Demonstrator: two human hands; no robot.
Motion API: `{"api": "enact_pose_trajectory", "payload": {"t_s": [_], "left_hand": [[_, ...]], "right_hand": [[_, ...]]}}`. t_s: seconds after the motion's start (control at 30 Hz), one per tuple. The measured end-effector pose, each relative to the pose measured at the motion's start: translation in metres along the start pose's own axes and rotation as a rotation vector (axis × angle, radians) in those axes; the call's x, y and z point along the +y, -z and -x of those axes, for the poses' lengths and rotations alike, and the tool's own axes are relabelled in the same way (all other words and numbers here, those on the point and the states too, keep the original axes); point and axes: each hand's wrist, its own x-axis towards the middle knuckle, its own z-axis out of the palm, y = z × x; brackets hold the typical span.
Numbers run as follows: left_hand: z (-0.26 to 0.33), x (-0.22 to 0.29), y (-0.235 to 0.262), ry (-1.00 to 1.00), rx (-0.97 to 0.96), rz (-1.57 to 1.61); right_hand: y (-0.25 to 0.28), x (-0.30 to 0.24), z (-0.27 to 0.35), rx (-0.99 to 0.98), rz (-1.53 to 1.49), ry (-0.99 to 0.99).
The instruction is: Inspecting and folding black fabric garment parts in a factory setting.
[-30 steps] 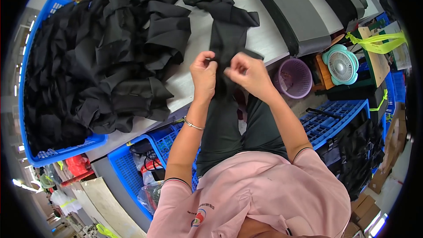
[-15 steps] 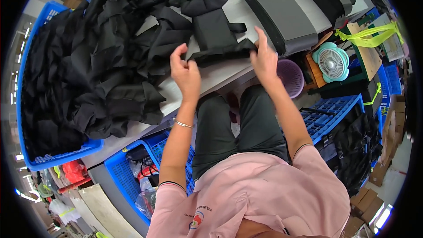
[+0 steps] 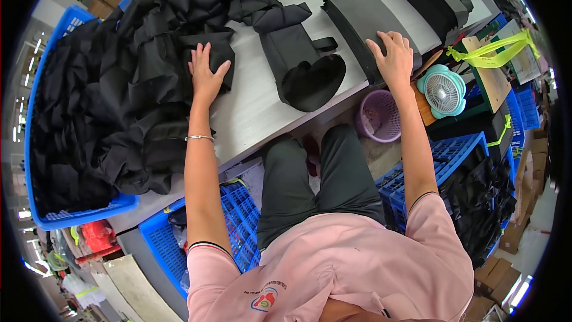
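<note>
My left hand (image 3: 208,74) lies with fingers spread on the edge of a big heap of black fabric pieces (image 3: 137,83). On the right, my right hand (image 3: 393,56) rests with loosely bent, parted fingers on the near end of a stack of dark grey sheets (image 3: 363,18). Between my hands a black fabric bag (image 3: 289,48) lies flat on the pale table (image 3: 250,107). It has a small loop at its right side, and its near end opens in a rounded mouth toward the table's edge. Neither hand touches it.
A blue crate (image 3: 89,217) surrounds the heap's left side. More sheet stacks (image 3: 435,0) stand at the far right. Below the table's right edge are a purple basket (image 3: 379,116), a turquoise fan (image 3: 442,90) and a blue crate of black pieces (image 3: 471,197). Another blue crate (image 3: 167,244) stands lower left.
My hands have let go of the bag's near edge and moved apart, left to the heap, right to the sheet stack. The bag's near end now lies open on the table.
</note>
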Motion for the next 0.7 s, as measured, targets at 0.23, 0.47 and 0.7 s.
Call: {"api": "enact_pose_trajectory", "payload": {"t_s": [0.23,0.47,0.7], "left_hand": [[0.019,0.051,0.018,-0.095,0.058,0.484],[0.108,0.138,0.032,-0.049,-0.050,1.244],[0.179,0.193,0.001,0.146,-0.500,1.512]], "right_hand": [[0.000,0.013,-0.004,-0.255,0.076,0.092],[0.005,0.023,-0.030,-0.542,-0.218,-0.131],[0.003,-0.007,0.002,-0.325,0.361,0.333]]}}
